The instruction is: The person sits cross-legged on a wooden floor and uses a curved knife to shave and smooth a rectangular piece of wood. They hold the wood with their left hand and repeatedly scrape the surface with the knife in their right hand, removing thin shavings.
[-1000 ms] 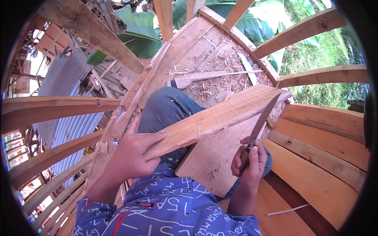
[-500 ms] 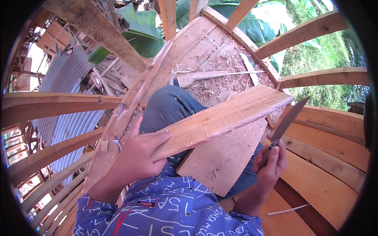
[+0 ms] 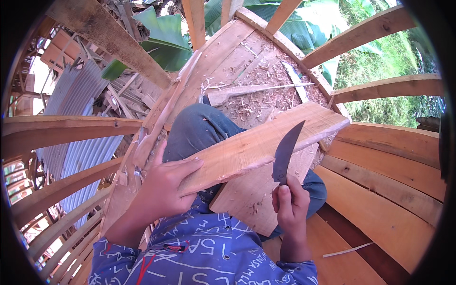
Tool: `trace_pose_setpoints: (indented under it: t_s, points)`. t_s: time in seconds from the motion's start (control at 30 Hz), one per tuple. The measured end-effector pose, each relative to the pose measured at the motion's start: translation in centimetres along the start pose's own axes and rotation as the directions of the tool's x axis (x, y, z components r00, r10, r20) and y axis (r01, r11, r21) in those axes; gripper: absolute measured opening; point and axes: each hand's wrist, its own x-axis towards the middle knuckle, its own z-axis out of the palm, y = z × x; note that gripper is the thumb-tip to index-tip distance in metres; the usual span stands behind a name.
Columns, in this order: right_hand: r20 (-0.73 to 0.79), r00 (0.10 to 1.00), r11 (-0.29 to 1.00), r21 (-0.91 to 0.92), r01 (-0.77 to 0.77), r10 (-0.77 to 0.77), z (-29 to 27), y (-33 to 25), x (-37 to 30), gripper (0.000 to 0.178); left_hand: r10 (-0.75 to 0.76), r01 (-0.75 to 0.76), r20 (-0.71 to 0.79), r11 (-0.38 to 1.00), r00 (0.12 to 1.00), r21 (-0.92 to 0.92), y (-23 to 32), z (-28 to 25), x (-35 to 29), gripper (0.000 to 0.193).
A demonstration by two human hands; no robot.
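My left hand (image 3: pixel 166 187) is closed on the near left end of a long wooden plank (image 3: pixel 237 154), which slants up to the right across my legs. The thumb and fingers pinch that end. In my right hand (image 3: pixel 291 202) is a knife (image 3: pixel 287 154) with a dark, curved, broad blade, its point upward. The blade stands in front of the plank's near edge; I cannot tell whether it touches the wood. The fist hides most of the handle. Under the plank lies a second, wider board (image 3: pixel 256 202) over my lap.
Wood shavings (image 3: pixel 251 107) cover the planked floor ahead, where a tapered wooden piece (image 3: pixel 232 94) lies. Curved timber ribs (image 3: pixel 71 128) rise on both sides. Long boards (image 3: pixel 375 204) line the right. Corrugated metal sheets (image 3: pixel 78 114) and banana leaves (image 3: pixel 166 42) are outside.
My right hand has brought the knife leftward, from beyond the plank's right end to the middle of its near edge. The left hand and plank have barely shifted.
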Motion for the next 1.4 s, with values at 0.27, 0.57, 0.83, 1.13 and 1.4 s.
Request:
trace_pose_setpoints:
  t_s: [0.27,0.57,0.83,1.13,1.4]
  points:
    - [0.001,1.000,1.000,0.000,0.003,-0.003,0.4,0.8,-0.7,0.026,-0.002,0.001,-0.050,1.000,0.999,-0.017,0.2,0.2,-0.1,0.051]
    - [0.066,0.982,0.942,0.280,-0.187,0.176,0.0,0.7,-0.9,0.032,-0.005,0.004,-0.010,0.999,1.000,-0.034,0.3,-0.2,0.5,0.048]
    - [-0.121,0.987,0.970,0.231,-0.076,0.106,-0.2,-0.1,-0.6,0.031,-0.019,0.019,0.000,0.999,1.000,-0.033,0.2,-0.5,0.6,0.049]
    - [-0.016,0.993,0.993,-0.006,-0.118,0.118,-0.6,-0.3,-0.6,0.029,0.007,-0.007,-0.009,1.000,1.000,0.006,0.0,-0.4,0.7,0.047]
    - [-0.360,0.928,0.976,0.220,-0.011,0.091,-0.9,-0.4,-0.1,0.029,0.001,-0.002,-0.022,1.000,1.000,-0.011,0.3,-0.5,0.8,0.047]
